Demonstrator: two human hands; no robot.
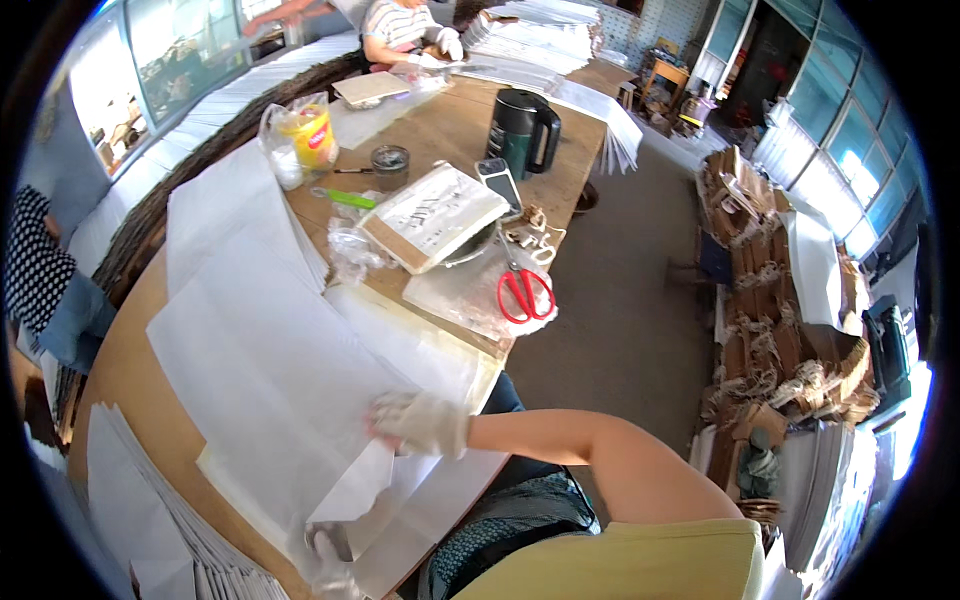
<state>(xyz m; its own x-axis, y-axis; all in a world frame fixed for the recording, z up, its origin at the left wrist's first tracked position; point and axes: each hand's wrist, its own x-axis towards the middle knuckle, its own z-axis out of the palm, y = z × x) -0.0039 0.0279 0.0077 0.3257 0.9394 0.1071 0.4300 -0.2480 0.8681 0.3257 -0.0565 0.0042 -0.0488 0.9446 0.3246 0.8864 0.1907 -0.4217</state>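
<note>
Large white paper sheets (270,340) lie fanned in overlapping layers on the brown table in front of me. At their near end, a folded paper flap (352,492) stands slightly raised between my hands. My right hand (418,422), in a pale work glove, has its fingers curled at the flap's upper corner. Near the lower edge, my left hand (328,565), also gloved, is at the lower end of the flap beside a small greyish patch I cannot make out. Motion smears its fingers.
Red-handled scissors (525,295), a white-topped box (435,215), a phone (499,188), a glass jar (390,165), a yellow tub (312,138) and a dark kettle (522,132) stand farther up the table. More paper (150,520) lies left. Two people work nearby; bundled brown stacks (760,300) line the right.
</note>
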